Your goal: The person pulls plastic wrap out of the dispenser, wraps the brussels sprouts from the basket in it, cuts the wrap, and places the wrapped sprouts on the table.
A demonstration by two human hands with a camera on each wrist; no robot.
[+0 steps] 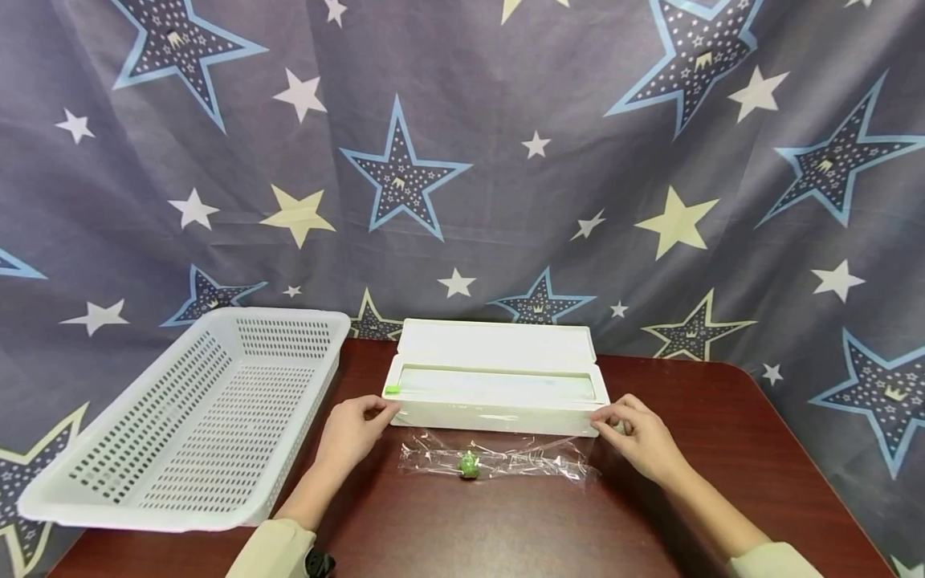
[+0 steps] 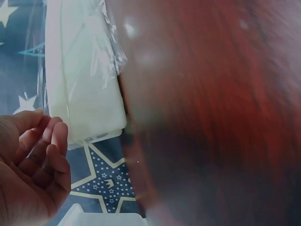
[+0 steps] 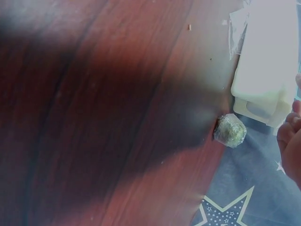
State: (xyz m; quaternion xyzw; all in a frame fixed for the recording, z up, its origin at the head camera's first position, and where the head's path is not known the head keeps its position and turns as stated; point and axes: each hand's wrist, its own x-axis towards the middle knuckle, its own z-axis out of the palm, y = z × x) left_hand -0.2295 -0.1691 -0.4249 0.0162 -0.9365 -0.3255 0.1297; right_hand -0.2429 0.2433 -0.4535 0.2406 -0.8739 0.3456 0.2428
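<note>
A white cling film dispenser (image 1: 448, 415) sits near the table's far edge, its lid (image 1: 499, 343) raised. At its front left corner my left hand (image 1: 350, 433) pinches the film's edge between thumb and fingertips; the left wrist view shows clear film (image 2: 42, 75) running from them. My right hand (image 1: 639, 437) pinches at the front right corner, mostly cut off in the right wrist view. Before the dispenser lies crinkled cling film (image 1: 520, 461) with a small round green item (image 1: 469, 466), its kind unclear. A film-wrapped greenish ball (image 3: 230, 131) lies beside the dispenser's right end.
A large white perforated plastic basket (image 1: 209, 433) stands at the left on the brown table (image 1: 491, 534). Behind the table hangs a grey star-patterned cloth (image 1: 491, 201). A green slider (image 1: 393, 389) sits at the dispenser's left end.
</note>
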